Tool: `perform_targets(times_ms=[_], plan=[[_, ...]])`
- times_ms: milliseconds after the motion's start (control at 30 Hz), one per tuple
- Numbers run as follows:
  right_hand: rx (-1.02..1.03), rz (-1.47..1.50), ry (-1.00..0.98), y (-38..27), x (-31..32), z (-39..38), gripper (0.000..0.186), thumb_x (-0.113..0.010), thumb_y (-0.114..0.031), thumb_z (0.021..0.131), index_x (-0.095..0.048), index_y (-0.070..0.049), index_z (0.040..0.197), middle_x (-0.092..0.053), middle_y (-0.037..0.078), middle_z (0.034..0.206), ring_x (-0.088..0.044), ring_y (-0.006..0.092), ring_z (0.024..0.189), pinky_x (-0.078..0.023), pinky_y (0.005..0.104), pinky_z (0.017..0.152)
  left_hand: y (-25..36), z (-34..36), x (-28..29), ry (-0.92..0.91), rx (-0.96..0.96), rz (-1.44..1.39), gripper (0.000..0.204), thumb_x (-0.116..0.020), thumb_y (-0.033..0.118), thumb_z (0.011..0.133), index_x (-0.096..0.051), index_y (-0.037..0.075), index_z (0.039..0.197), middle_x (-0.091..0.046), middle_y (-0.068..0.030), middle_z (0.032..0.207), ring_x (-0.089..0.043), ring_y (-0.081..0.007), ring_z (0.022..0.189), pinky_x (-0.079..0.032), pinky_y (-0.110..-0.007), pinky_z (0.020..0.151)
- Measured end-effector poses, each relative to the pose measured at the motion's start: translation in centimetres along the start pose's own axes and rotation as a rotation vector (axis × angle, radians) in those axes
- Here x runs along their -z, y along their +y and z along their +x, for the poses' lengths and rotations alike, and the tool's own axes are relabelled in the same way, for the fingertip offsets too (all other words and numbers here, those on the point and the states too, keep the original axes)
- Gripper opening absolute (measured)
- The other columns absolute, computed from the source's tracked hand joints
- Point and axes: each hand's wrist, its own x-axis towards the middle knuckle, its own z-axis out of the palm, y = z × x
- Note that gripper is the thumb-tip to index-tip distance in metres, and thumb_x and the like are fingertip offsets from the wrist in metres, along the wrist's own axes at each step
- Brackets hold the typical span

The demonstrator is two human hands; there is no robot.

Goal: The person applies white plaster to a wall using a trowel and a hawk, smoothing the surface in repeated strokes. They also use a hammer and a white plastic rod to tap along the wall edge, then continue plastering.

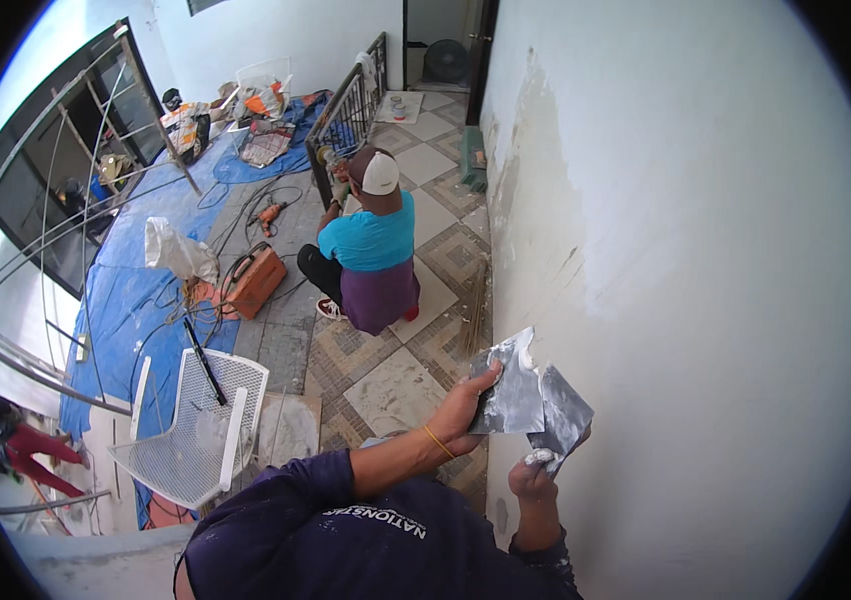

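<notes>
My left hand [461, 408] is closed on a thin grey metal plate [513, 398], the thumb lying on its top face. White putty [523, 345] clings along the plate's upper right edge. In my right hand [533, 478] is a second flat metal plate [567, 408], smeared white; its grip is mostly hidden. The two plates meet, the right one's edge against the left one. White paste also coats the fingers of my right hand. Both hands are in front of the pale wall [665, 300], which has a rough grey-beige patch [537, 150] farther along.
A person in a blue and purple shirt [370, 240] squats ahead beside a dark metal railing [350, 105]. On the left are a white mesh chair [195, 420], an orange machine [257, 282], a drill [267, 215], cables and blue tarps [130, 290]. Other people work farther left.
</notes>
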Motion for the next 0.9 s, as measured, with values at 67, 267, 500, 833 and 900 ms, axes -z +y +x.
perform_targets(times_ms=[67,267,500,833,900], plan=[[0.167,-0.001,-0.055,-0.1,-1.5,0.3,0.065,-0.037,-0.04,0.1,-0.026,0.005,0.146,-0.036,0.03,0.138,-0.038,0.0463,0.122,-0.032,0.0554,0.102,0.0,-0.9,0.7,0.016,-0.087,-0.036,0.028,-0.056,0.03,0.099,-0.058,0.005,0.112,-0.067,-0.0043,0.101,-0.067,-0.0137,0.087,-0.057,-0.031,0.079],[-0.299,0.151,-0.664,3.0,-5.1,3.8,0.024,-0.056,-0.002,0.092,-0.056,0.002,0.116,-0.063,0.01,0.106,-0.06,0.0243,0.095,-0.048,0.0383,0.084,4.3,-5.5,5.2,0.066,-0.251,0.026,0.031,-0.062,0.03,0.096,-0.056,0.005,0.113,-0.068,-0.0053,0.1,-0.07,-0.0137,0.083,-0.059,-0.029,0.072],[-1.058,1.867,-0.724,7.1,-15.6,9.6,0.027,-0.051,-0.032,0.097,-0.056,-0.006,0.098,-0.056,0.007,0.084,-0.051,0.0171,0.067,-0.042,0.0334,0.064,4.8,-8.7,10.1,0.081,-0.261,0.017,0.035,-0.067,0.025,0.093,-0.054,0.003,0.117,-0.068,-0.0064,0.098,-0.069,-0.0134,0.08,-0.059,-0.029,0.069],[-1.102,0.499,-1.207,0.3,-25.9,1.9,0.031,-0.05,-0.033,0.102,-0.057,-0.005,0.115,-0.062,0.004,0.105,-0.062,0.0137,0.094,-0.051,0.0298,0.085,11.4,-15.2,19.3,0.264,-0.668,-0.34,0.04,-0.069,0.026,0.092,-0.051,0.002,0.119,-0.067,-0.0058,0.099,-0.068,-0.0124,0.081,-0.058,-0.029,0.07],[-1.329,0.512,-1.253,1.9,-28.2,2.7,0.026,-0.052,-0.027,0.101,-0.058,-0.006,0.115,-0.063,0.004,0.105,-0.064,0.0153,0.095,-0.052,0.0311,0.086,11.0,-16.7,21.7,0.238,-0.797,-0.393,0.038,-0.068,0.026,0.092,-0.052,0.003,0.119,-0.067,-0.0056,0.1,-0.069,-0.0123,0.082,-0.058,-0.028,0.071]])
